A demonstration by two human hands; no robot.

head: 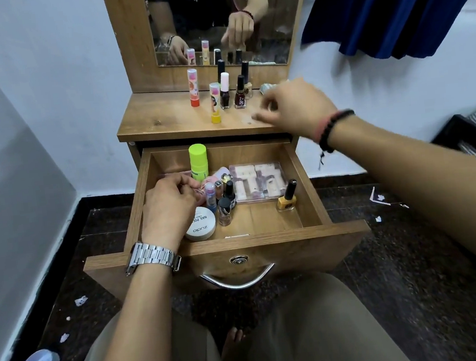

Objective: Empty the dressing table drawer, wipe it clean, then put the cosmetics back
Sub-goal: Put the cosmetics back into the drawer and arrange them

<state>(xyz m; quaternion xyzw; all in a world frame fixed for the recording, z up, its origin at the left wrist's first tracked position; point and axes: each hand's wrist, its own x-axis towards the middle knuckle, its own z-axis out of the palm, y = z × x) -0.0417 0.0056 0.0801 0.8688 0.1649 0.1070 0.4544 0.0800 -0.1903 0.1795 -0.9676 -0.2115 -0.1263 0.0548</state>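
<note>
Head view: seven bottles (224, 90) on tabletop (160, 121), two hands.

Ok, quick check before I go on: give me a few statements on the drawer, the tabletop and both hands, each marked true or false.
1. The drawer is pulled open and has cosmetics in it. True.
2. The yellow nail polish bottle stands on the tabletop. False: it stands in the drawer, near its right wall.
3. The left hand is down in the drawer among the small bottles. True.
4. The right hand grips the lime green tube. False: it is over the tabletop; the tube stands in the drawer.
5. The tabletop holds no cosmetics. False: several bottles and sticks stand there.
</note>
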